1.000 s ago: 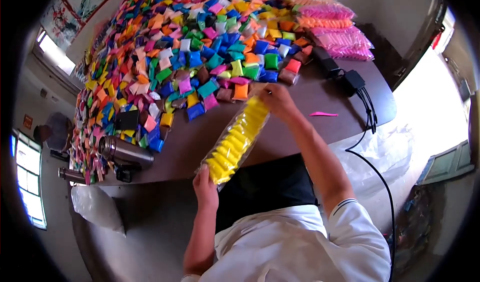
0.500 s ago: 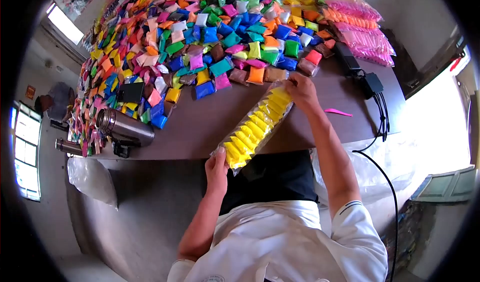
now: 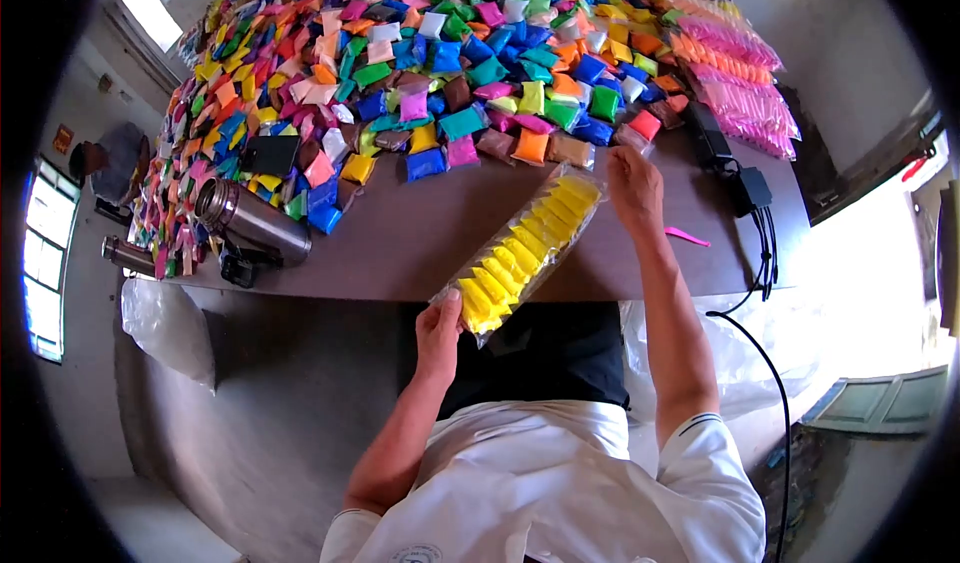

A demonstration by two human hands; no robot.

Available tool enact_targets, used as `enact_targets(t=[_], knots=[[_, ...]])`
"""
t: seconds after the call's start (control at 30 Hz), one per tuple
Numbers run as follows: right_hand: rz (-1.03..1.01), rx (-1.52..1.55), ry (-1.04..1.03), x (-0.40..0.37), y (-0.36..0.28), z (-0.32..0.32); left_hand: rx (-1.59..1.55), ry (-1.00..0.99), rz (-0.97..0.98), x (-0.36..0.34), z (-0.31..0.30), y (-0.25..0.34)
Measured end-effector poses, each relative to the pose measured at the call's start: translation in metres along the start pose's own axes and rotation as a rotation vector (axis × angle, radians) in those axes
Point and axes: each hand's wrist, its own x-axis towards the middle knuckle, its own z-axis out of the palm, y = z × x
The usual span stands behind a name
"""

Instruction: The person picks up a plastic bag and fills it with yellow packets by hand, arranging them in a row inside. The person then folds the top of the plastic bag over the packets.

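Note:
A long clear plastic bag (image 3: 520, 253) holds a row of yellow packets, slanting across the table's front edge. My left hand (image 3: 438, 335) grips its lower corner, thumb on top. Just off the bag's upper right end, my right hand (image 3: 636, 188) is closed with the fingertips pressed together. What it pinches, if anything, is too small to make out. A pink plastic tool (image 3: 687, 236) lies on the table to the right of that wrist.
A large heap of small coloured packets (image 3: 460, 123) covers the table's far side. Filled pink bags (image 3: 745, 103) are stacked at right, near a black adapter (image 3: 748, 191) with cables. A steel flask (image 3: 255, 221) lies at left, beside a black device (image 3: 245, 265).
My right hand has come off the bag's upper end and moved slightly right. The left hand keeps its grip on the lower corner. The view has shifted a little.

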Motion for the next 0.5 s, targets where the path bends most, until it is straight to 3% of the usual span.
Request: enact_targets(t=[0.07, 0.2, 0.5], knots=[[0.002, -0.019, -0.023, -0.016, -0.008, -0.002, -0.014, -0.013, -0.024, -0.002, -0.001, -0.003], [-0.352, -0.008, -0.166, -0.060, -0.031, -0.007, -0.003, 0.006, -0.040, -0.007, -0.003, -0.009], [-0.510, -0.167, -0.494, -0.094, -0.059, -0.019, 0.041, 0.009, -0.020, -0.009, -0.010, -0.012]])
